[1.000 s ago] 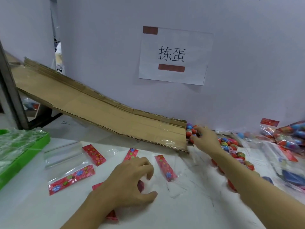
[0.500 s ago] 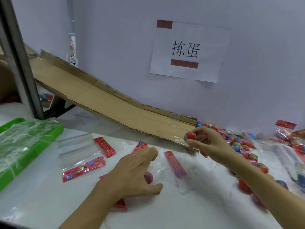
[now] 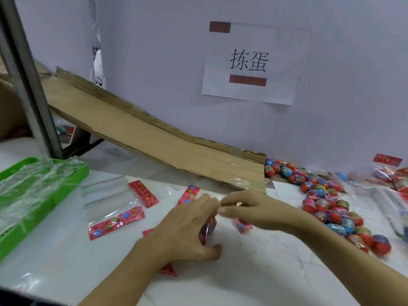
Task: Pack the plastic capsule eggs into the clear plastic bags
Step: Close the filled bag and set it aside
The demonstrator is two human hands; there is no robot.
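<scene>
My left hand (image 3: 185, 228) grips a clear plastic bag (image 3: 208, 237) on the white table, with a red and blue capsule egg (image 3: 208, 227) showing inside it. My right hand (image 3: 256, 209) meets it at the bag's mouth, fingers curled round a red capsule egg (image 3: 242, 226) that is blurred and half hidden under the palm. A loose pile of capsule eggs (image 3: 326, 202) lies to the right, at the foot of the ramp. Empty bags with red flowered headers (image 3: 117, 221) lie flat to the left.
A cardboard ramp (image 3: 154, 140) slopes down along the back wall to the egg pile. A green tray (image 3: 13, 219) of clear bags stands at the left edge beside a metal post (image 3: 28, 89). Filled bags (image 3: 393, 173) sit at the far right.
My right hand has come from the egg pile at the ramp's end to the bag, carrying an egg. My left hand has lifted the bag's mouth off the table.
</scene>
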